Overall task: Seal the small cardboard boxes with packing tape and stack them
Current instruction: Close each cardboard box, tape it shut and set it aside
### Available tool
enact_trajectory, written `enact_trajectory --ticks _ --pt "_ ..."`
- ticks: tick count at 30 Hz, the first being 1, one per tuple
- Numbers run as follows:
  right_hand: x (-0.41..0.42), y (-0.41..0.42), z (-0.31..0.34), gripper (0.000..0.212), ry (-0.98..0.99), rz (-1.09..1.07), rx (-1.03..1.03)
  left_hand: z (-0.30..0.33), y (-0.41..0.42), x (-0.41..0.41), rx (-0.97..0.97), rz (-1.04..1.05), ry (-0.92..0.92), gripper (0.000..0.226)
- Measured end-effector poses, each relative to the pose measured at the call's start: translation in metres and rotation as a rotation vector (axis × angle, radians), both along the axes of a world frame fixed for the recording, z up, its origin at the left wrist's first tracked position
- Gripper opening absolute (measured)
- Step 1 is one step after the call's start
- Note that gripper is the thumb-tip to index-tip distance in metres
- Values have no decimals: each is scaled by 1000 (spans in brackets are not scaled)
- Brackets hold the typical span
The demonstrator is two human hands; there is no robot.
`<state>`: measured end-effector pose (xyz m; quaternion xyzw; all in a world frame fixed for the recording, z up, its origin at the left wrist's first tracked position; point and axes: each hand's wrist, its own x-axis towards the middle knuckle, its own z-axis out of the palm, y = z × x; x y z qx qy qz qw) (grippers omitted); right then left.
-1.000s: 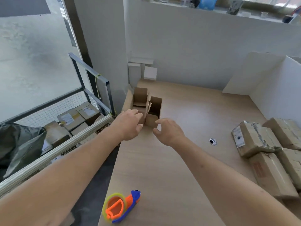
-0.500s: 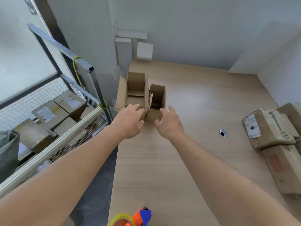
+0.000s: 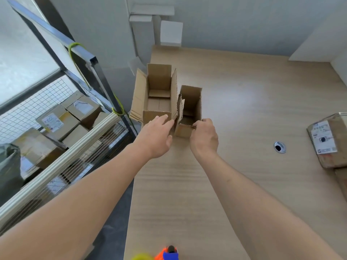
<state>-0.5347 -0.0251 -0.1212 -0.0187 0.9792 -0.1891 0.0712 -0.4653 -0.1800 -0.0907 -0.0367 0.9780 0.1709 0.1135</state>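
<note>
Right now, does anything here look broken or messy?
A little. The smaller open brown cardboard box has a ragged, bent left flap pressed against the bigger open cardboard box. The right hand grips the smaller box's near edge; the left hand touches the bigger one.

Left hand (image 3: 156, 136) flat, right hand (image 3: 204, 139) curled.

Looks like a small packing/shipping room. Labelled parcels (image 3: 327, 140) at right edge of the wooden table (image 3: 234, 109), more labelled boxes (image 3: 56, 121) in a wire-mesh cage cart (image 3: 37, 102) at left, tape dispenser (image 3: 166, 255) at bottom edge, plain grey partition walls (image 3: 234, 21) across the top.
</note>
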Motion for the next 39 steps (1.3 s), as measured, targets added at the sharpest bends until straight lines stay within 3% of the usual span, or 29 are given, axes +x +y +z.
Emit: enact_trajectory --ticks 8,14,18,22,26,30,34,39 --pt "59 58 18 27 -76 6 99 19 43 29 83 -73 40 50" --pt "119 106 25 28 -151 41 160 13 84 62 82 -170 -50 71" --pt "151 144 20 27 -221 138 70 -2 113 89 48 -206 -85 72" --pt "169 194 12 23 -236 258 13 -20 146 119 113 -96 -129 63" --pt "171 232 11 21 -226 323 -27 -32 173 148 115 8 -87 32" --pt "173 250 7 34 -300 447 24 -34 193 176 134 99 -12 17" --pt "173 253 8 41 -356 546 102 -24 207 199 44 121 39 13" --pt "184 239 10 22 -312 468 -6 -22 212 219 70 -8 190 6"
